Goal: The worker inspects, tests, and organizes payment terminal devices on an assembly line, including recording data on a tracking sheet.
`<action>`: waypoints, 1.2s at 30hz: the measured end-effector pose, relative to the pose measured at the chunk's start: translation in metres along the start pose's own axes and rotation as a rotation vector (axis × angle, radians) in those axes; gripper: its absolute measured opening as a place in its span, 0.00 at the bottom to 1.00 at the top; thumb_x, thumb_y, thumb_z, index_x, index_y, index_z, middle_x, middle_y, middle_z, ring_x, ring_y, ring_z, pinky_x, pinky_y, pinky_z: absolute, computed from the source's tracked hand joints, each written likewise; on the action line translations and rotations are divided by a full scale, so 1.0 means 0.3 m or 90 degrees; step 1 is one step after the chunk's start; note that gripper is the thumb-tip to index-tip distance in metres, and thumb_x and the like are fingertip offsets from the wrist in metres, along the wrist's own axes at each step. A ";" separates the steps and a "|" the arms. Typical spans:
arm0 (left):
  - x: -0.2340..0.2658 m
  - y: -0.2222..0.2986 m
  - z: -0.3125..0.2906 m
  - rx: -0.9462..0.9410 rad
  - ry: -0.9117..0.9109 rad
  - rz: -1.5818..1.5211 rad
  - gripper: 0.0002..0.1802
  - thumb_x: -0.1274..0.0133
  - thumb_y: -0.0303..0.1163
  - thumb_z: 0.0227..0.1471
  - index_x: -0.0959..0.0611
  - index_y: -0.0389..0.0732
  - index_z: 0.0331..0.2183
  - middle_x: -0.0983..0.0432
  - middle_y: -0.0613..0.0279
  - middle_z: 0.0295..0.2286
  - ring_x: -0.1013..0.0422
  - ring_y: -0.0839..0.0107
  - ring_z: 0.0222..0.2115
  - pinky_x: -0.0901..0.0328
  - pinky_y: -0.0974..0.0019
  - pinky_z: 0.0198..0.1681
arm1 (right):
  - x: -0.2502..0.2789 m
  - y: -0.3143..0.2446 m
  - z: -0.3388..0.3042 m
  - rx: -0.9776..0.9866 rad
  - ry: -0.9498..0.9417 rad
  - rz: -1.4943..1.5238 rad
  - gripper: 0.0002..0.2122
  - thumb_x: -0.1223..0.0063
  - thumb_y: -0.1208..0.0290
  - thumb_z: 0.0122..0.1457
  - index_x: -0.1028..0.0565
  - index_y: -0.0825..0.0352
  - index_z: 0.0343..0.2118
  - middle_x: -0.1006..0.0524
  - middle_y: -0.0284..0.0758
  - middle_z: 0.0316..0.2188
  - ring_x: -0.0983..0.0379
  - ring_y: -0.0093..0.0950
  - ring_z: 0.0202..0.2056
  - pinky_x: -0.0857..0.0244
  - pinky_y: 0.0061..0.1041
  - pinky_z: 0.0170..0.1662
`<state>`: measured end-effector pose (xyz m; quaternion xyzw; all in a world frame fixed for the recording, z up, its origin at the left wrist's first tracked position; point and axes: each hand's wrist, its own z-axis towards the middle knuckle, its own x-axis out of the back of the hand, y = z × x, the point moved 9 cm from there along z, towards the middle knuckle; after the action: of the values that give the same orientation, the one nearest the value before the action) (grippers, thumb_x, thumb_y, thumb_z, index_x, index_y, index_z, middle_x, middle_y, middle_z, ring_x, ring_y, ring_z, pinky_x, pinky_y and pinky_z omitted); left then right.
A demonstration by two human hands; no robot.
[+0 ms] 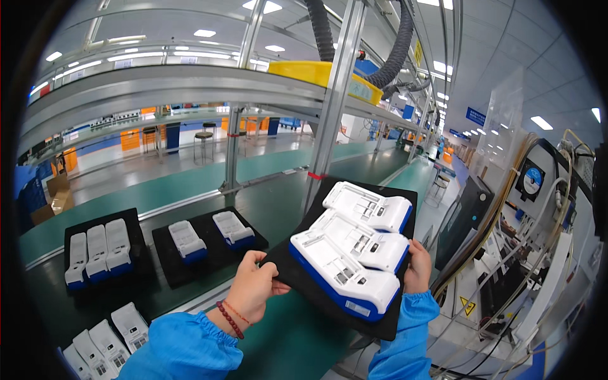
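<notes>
Left of the left hand (250, 291), two mats (212, 253) lie on the belt (278, 215); its thumb and fingers pinch one corner of a black mat (297, 278), which spans the space between the hands under three units (358, 237). The right hand (417, 269) clasps the opposite edge, its fingertips partly hidden. The step seems to be carrying; moving on calls for firm, level grips.

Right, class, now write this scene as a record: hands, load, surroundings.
Left hand: pinches the black mat at its left corner
Right hand: holds the mat's right edge
Load: three white-and-blue devices on the mat
Left side: outer mat with three devices, inner mat with two, on a dark green surface
Lower left: more white devices, partly hidden
</notes>
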<state>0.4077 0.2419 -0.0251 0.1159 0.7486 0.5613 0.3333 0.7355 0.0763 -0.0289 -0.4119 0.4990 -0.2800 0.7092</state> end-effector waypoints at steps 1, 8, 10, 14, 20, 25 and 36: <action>-0.006 0.014 -0.012 -0.013 -0.011 -0.021 0.14 0.62 0.22 0.42 0.37 0.37 0.36 0.33 0.55 0.27 0.33 0.65 0.22 0.36 0.62 0.30 | 0.009 0.002 0.007 -0.014 -0.039 0.013 0.14 0.53 0.79 0.49 0.34 0.77 0.40 0.28 0.40 0.34 0.32 0.27 0.36 0.39 0.21 0.41; -0.075 0.088 0.163 -0.069 -0.028 -0.018 0.12 0.62 0.23 0.44 0.35 0.37 0.35 0.36 0.60 0.26 0.34 0.68 0.23 0.36 0.65 0.29 | 0.068 0.063 0.164 0.023 0.012 0.082 0.17 0.57 0.81 0.50 0.39 0.80 0.44 0.31 0.43 0.38 0.32 0.29 0.37 0.38 0.25 0.42; -0.090 0.080 0.242 -0.082 -0.044 -0.006 0.12 0.61 0.23 0.44 0.34 0.37 0.36 0.35 0.60 0.26 0.34 0.69 0.23 0.36 0.65 0.29 | 0.066 0.082 0.220 0.031 0.029 0.115 0.17 0.57 0.81 0.51 0.39 0.80 0.45 0.31 0.43 0.39 0.32 0.30 0.37 0.38 0.26 0.42; -0.085 0.069 0.383 -0.101 -0.052 -0.014 0.15 0.61 0.24 0.44 0.34 0.37 0.38 0.32 0.60 0.27 0.33 0.72 0.22 0.36 0.69 0.29 | 0.038 0.176 0.302 -0.020 0.062 0.194 0.09 0.55 0.81 0.49 0.30 0.76 0.34 0.28 0.38 0.33 0.32 0.28 0.34 0.38 0.24 0.39; -0.027 -0.070 0.478 -0.081 0.061 0.116 0.16 0.57 0.27 0.44 0.33 0.36 0.39 0.34 0.55 0.31 0.32 0.68 0.27 0.35 0.66 0.28 | 0.155 0.359 0.371 -0.058 0.203 0.004 0.11 0.56 0.86 0.40 0.30 0.76 0.30 0.29 0.36 0.30 0.33 0.29 0.31 0.38 0.29 0.32; -0.246 0.101 0.182 -0.685 0.110 0.670 0.31 0.48 0.43 0.38 0.35 0.37 0.44 0.43 0.45 0.43 0.46 0.49 0.46 0.54 0.46 0.48 | 0.110 0.241 0.363 -0.014 0.229 -0.217 0.16 0.57 0.67 0.51 0.31 0.81 0.31 0.28 0.41 0.30 0.33 0.28 0.32 0.41 0.29 0.33; -0.590 -0.087 0.067 -0.883 -0.024 0.991 0.28 0.45 0.44 0.36 0.30 0.39 0.40 0.34 0.52 0.29 0.35 0.59 0.32 0.45 0.52 0.40 | -0.051 0.198 0.565 0.079 -0.003 -0.442 0.17 0.46 0.70 0.44 0.31 0.80 0.32 0.27 0.45 0.27 0.29 0.32 0.28 0.35 0.27 0.29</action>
<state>0.5585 0.1512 0.0133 0.3582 -0.0254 0.9261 -0.1156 0.8883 0.1703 -0.0454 -0.5135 0.3096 -0.5336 0.5964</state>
